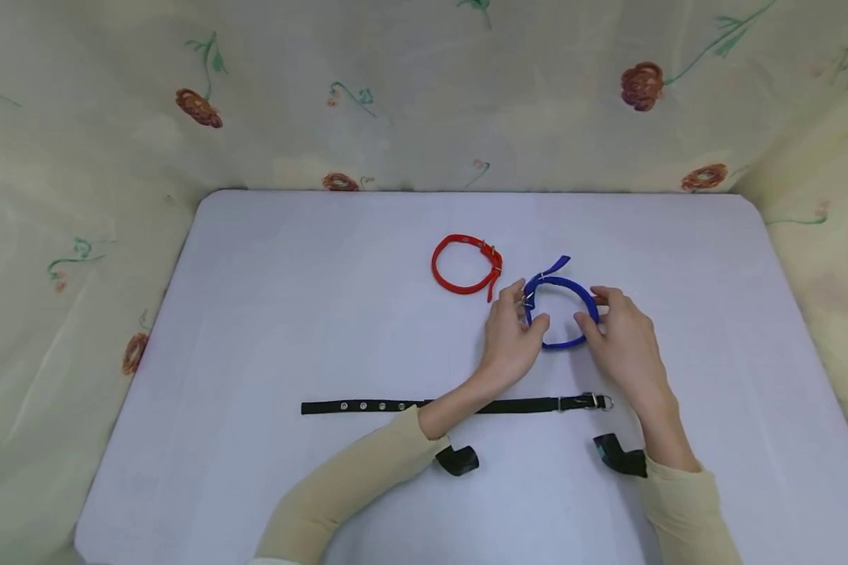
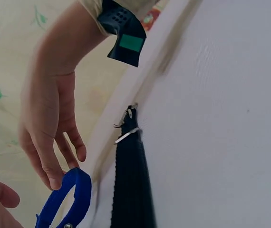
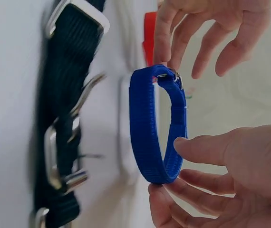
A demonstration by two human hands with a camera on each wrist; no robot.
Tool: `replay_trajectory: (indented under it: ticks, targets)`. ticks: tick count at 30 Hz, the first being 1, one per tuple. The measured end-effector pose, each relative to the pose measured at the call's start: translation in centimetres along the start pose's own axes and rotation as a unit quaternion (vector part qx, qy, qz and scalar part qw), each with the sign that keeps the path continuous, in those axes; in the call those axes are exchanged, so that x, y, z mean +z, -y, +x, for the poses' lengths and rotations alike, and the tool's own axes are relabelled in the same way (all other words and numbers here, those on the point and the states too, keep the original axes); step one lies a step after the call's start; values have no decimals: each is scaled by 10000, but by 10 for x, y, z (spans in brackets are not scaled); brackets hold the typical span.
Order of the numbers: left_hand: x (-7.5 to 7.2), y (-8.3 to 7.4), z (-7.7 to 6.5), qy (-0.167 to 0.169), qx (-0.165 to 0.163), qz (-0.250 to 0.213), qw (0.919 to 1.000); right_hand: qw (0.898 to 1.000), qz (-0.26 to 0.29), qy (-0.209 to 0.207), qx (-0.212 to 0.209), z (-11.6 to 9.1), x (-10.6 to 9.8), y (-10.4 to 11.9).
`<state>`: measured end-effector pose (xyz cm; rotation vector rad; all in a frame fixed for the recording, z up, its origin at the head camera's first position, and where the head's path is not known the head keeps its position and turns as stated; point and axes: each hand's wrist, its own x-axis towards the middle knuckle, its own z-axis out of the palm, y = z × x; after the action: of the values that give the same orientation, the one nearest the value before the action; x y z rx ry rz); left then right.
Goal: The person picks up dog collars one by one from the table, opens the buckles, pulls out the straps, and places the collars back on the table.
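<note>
A blue buckled collar (image 1: 568, 282), closed into a ring, stands between both hands at the right of the table. My right hand (image 1: 629, 345) holds its right side, the thumb inside the ring and the fingers outside, as the right wrist view shows. At the buckle side, my left hand (image 1: 512, 337) has loose, spread fingers, with fingertips right at the band. The collar's free end sticks up past the buckle. In the left wrist view, the blue band (image 2: 82, 190) lies just below the right hand's fingertips.
A red collar (image 1: 466, 291), buckled into a ring, lies behind the left hand. Stretched flat across the front is a black collar (image 1: 516, 406) with metal eyelets and a buckle, partly hidden under the left forearm. Flowered cloth (image 1: 410, 94) hangs around the white table (image 1: 290, 275).
</note>
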<state>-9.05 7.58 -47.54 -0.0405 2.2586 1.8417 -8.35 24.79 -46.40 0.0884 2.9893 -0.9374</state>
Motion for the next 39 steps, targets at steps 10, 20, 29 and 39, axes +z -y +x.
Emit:
replay_trajectory:
  ticks: [10,20,29,39]
  targets:
    - [-31,1,-19,-153,79,-404,9990,9985,205,-203,-476,-24,-2,26]
    - [-64,9,-44,-158,719,274,9969,9973,112,250,-677,-49,8,52]
    - [-92,17,-72,-421,1047,841,9901,9943,268,503,-898,-68,21,73]
    - [-117,28,-97,-887,933,1001,9866,9874,582,803,-1235,-82,32,91]
